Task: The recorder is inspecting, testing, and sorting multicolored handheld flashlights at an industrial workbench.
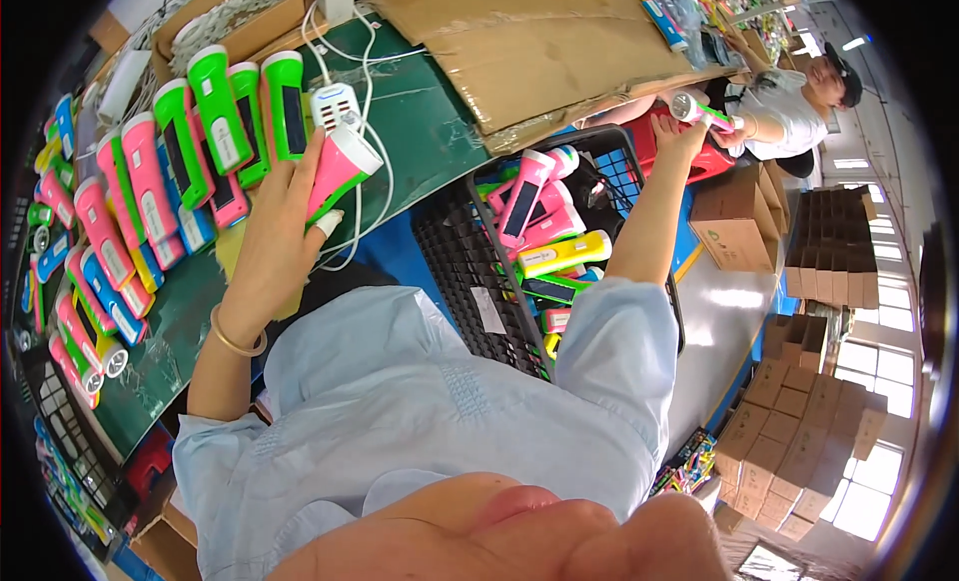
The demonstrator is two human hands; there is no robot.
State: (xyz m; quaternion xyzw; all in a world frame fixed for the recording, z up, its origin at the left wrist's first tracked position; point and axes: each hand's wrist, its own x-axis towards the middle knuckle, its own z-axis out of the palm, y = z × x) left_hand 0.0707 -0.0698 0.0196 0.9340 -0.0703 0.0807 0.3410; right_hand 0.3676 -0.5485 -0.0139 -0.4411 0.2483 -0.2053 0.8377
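Note:
My left hand (278,213) is closed round a pink and green flashlight (344,167) above the green table, its wide white-rimmed head tilted up and to the right. Just behind it stands a white multi-port USB charger (334,105) with white cables. My right arm stretches far to the right, where my right hand (679,141) grips a second flashlight (691,107), pink and green with a pale head. A co-worker's hand (732,133) is at the tail of that flashlight; whether it touches is too small to tell. Left of my left hand lie several rows of coloured flashlights (150,176).
A black plastic crate (455,256) of pink, yellow and green flashlights stands between my arms. Flattened cardboard (519,56) covers the table's far part. An open carton (734,216) sits below the co-worker (789,106); stacked cartons (789,431) line the right side.

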